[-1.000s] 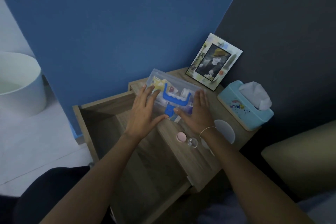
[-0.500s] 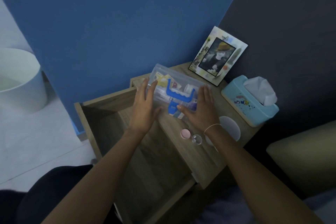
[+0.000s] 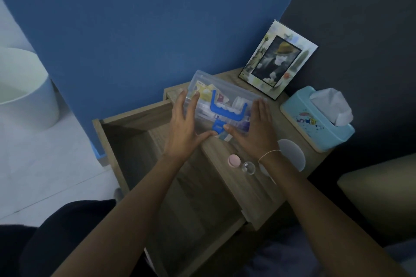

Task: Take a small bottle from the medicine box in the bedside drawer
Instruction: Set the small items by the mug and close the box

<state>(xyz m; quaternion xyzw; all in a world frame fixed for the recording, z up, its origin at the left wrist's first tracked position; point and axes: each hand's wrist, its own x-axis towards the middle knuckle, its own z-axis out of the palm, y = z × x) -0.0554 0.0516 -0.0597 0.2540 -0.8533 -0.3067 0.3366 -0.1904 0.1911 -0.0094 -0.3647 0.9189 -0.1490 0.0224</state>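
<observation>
A clear plastic medicine box (image 3: 227, 99) with a blue handle and latch lies on the wooden bedside table (image 3: 252, 189), its lid closed. Packets and small white containers show through the lid. My left hand (image 3: 184, 132) holds the box's left end with fingers spread, thumb near the blue latch. My right hand (image 3: 256, 130) presses flat against the box's right end, thumb also at the latch. The drawer (image 3: 139, 159) stands pulled out below, dark and bare inside. No single small bottle can be told apart inside the box.
A framed photo (image 3: 279, 60) leans at the table's back. A light blue tissue box (image 3: 319, 121) sits on the right. A pink round cap (image 3: 234, 161), a clear ball (image 3: 248, 167) and a white disc (image 3: 292, 155) lie near my right wrist. A white bin (image 3: 22, 90) stands at the left.
Both hands have stayed on the box's two ends with thumbs by the latch; the left fingers have shifted slightly further onto the lid. The box has not visibly moved on the table.
</observation>
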